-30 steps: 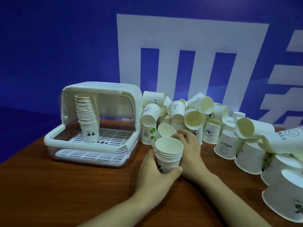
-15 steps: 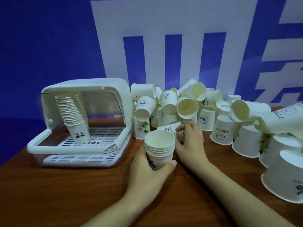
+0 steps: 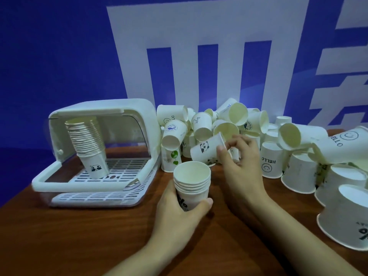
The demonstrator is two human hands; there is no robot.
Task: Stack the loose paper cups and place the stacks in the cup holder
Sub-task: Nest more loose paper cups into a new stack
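Left hand [image 3: 179, 208] wrapped round short stack [image 3: 191, 186]; right hand [image 3: 239, 156] pinching panda cup [image 3: 207, 149] at rim, apparently. Risks: crushed rim from pinch, misaligned nesting, nudged heap [image 3: 229, 124] spilling across worktop [image 3: 79, 236].

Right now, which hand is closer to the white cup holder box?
Left. The left hand grips the short stack of cups just right of the cup holder; the right hand pinches the panda cup farther right.

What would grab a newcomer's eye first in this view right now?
Probably the jumbled heap of loose paper cups along the wall, centre to right. Next, the two hands in front: the left hand holds a short stack upright while the right hand pinches a tilted panda cup. At left, the cup holder already holds a tall leaning stack.
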